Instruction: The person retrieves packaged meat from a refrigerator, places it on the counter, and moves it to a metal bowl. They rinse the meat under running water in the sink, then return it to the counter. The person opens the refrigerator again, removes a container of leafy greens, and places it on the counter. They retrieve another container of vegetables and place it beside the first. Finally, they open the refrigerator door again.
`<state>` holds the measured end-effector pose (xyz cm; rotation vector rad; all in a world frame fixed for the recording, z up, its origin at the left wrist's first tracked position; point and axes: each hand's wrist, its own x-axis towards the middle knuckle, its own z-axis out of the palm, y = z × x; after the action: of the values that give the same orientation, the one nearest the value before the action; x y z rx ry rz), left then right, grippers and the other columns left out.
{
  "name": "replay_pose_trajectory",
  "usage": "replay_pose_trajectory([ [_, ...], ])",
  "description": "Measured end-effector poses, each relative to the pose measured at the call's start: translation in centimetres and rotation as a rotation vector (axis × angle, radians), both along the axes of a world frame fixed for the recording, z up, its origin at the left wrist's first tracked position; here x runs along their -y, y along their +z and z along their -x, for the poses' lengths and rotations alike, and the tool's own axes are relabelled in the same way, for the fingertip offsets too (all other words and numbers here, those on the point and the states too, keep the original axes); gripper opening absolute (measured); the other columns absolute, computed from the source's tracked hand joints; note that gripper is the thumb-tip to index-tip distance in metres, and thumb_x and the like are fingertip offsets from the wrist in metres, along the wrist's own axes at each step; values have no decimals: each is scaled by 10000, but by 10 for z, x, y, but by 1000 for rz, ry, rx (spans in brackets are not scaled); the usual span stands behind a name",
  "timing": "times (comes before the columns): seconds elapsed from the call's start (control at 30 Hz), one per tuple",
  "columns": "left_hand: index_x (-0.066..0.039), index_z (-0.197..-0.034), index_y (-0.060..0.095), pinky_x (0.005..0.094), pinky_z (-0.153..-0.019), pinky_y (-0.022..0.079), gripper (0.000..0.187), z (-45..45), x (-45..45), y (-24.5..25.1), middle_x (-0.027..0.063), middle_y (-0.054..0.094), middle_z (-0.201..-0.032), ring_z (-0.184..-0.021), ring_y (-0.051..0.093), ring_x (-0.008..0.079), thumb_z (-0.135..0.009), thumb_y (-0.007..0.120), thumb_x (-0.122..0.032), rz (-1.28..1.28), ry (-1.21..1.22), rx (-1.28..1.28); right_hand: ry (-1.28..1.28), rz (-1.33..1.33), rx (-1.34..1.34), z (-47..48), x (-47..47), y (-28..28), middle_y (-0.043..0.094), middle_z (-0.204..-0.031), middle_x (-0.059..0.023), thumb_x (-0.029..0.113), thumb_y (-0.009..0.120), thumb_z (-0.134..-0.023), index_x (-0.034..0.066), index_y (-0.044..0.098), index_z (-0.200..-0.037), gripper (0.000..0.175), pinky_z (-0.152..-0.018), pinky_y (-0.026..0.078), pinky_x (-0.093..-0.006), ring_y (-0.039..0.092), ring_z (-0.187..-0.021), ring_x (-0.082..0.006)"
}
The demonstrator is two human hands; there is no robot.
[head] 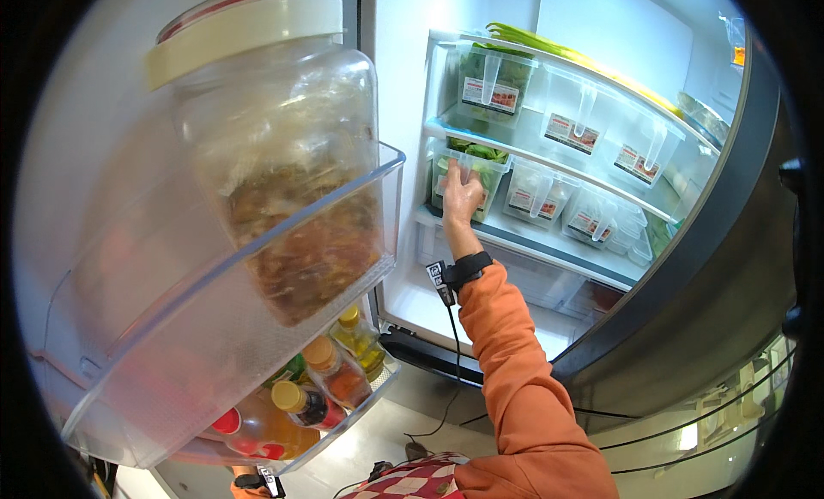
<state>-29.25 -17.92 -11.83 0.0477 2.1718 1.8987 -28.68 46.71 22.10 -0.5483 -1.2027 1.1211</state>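
Note:
My right hand [462, 195] reaches into an open refrigerator, its fingers at the front handle of a clear plastic storage bin [496, 167] holding green leafy vegetables [479, 150]. This bin rests at the left of the lower shelf, and the hand covers part of its front. Of my left arm only the strapped wrist [248, 481] shows at the bottom edge; the fingers are hidden by the door's shelves. Next to the gripped bin stand a clear bin with pale contents [539, 193] and another labelled clear bin [589, 223].
Left, the open door carries a large clear jar [277, 113] with brownish contents in a clear door shelf [161, 344]. Bottles [335, 373] stand in the shelf below. More bins [573, 113] fill the upper shelf, under green stalks [534, 39]. A cable [458, 331] hangs from my right wrist.

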Motion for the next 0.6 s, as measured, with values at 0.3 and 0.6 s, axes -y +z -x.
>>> replay_pose_trajectory([
  [0.3,-55,-963,533,340,-769,451,179,14,3,-12,70,547,-948,-831,497,202,-933,427,-196,8,-66,-118,-51,-73,-59,-9,35,-2,527,-679,-11,275,632,-863,36,521,-740,290,-595,419,-280,461,-631,-99],
  [0.6,-54,-958,533,337,-766,451,177,23,3,-22,69,546,-946,-828,495,200,-935,422,-190,12,-116,-250,-16,-100,-94,-16,70,-7,502,-684,24,250,639,-865,63,506,-747,258,-548,386,-232,424,-617,-53],
])
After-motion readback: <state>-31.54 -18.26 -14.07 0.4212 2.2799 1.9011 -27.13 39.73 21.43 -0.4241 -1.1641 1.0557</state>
